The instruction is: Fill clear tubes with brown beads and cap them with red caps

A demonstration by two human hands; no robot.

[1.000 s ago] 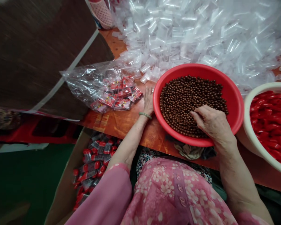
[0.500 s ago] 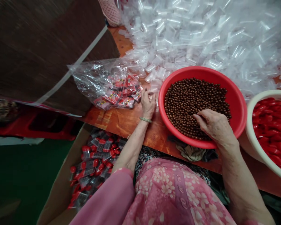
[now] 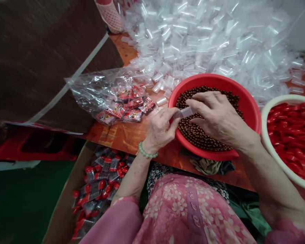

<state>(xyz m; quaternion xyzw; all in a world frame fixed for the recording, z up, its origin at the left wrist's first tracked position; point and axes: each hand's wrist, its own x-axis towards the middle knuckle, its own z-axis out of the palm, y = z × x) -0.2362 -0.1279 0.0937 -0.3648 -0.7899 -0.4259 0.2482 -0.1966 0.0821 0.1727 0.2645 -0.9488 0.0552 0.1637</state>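
My left hand point(image 3: 160, 128) pinches a small clear plastic tube point(image 3: 183, 112) over the near-left rim of a red basin point(image 3: 251, 101). The basin is full of small brown beads point(image 3: 200, 135). My right hand point(image 3: 220, 117) hovers over the beads with its fingers curled together against the open end of the tube. What it carries is hidden. A green bead bracelet sits on my left wrist.
A big heap of empty clear tubes point(image 3: 205, 40) covers the back of the orange table point(image 3: 122, 135). A clear bag of red packets point(image 3: 127, 101) lies at left. A white basin of red caps point(image 3: 292, 132) stands at right. A cardboard box of capped tubes point(image 3: 99, 183) sits below left.
My left hand picked a clear tube from the heap's edge and brought it to the red basin. My right hand rose from the beads to meet the tube.
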